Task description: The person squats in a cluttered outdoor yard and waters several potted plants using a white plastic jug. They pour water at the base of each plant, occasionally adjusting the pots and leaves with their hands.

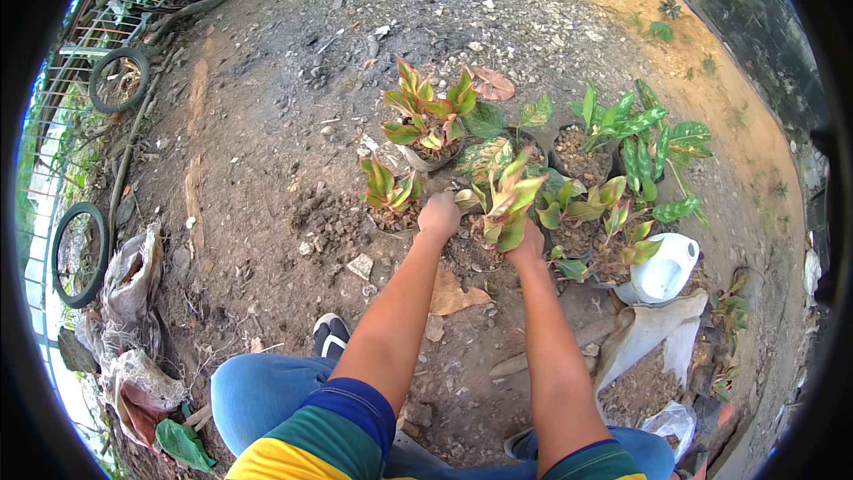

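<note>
My left hand [440, 213] is at the right edge of a small potted plant [390, 190] with green and pink-edged leaves, its fingers bent and partly hidden. My right hand [528, 245] is low against the leaves of another pink-edged plant [510, 203], whose pot is mostly hidden; whether the fingers grip it I cannot tell. Behind them stands a larger pink-edged plant [426, 103] in a pot. To the right are a dark pot of soil [581, 152] with a green-leaved plant and several more potted plants.
A cut white plastic container [665, 267] lies right of the pots, above an opened sack [646, 333] holding soil. Loose dug soil [326, 223] is left of the small plant. A dry brown leaf [456, 295] lies between my forearms. Old tires [80, 255] and torn sacks [133, 280] line the left fence.
</note>
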### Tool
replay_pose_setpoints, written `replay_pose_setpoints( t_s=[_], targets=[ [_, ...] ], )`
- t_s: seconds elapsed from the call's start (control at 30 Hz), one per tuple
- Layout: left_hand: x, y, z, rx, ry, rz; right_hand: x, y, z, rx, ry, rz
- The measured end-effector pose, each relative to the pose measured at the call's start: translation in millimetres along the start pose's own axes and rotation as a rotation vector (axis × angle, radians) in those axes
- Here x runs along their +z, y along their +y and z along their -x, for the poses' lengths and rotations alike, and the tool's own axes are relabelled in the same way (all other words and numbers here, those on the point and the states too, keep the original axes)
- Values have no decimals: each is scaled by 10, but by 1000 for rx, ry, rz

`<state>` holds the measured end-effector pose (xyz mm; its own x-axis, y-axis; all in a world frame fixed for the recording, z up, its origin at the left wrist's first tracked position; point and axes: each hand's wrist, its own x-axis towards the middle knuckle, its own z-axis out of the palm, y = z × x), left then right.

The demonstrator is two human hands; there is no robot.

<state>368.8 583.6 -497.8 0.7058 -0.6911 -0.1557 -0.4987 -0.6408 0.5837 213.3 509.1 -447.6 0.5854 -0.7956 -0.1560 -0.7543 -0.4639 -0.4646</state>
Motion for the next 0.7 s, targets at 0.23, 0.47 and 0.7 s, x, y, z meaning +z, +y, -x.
replay_pose_setpoints(
  t_s=[0.23,0.47,0.7],
  targets=[
    [222,316,-377,260,118,59,833,737,-608,-356,125,-264],
    [206,-243,-111,146,-473,353,877,420,-442,-646,122,454],
    [358,-379,207,229,-106,299,336,158,-405,-127,-188,-64]
  ],
)
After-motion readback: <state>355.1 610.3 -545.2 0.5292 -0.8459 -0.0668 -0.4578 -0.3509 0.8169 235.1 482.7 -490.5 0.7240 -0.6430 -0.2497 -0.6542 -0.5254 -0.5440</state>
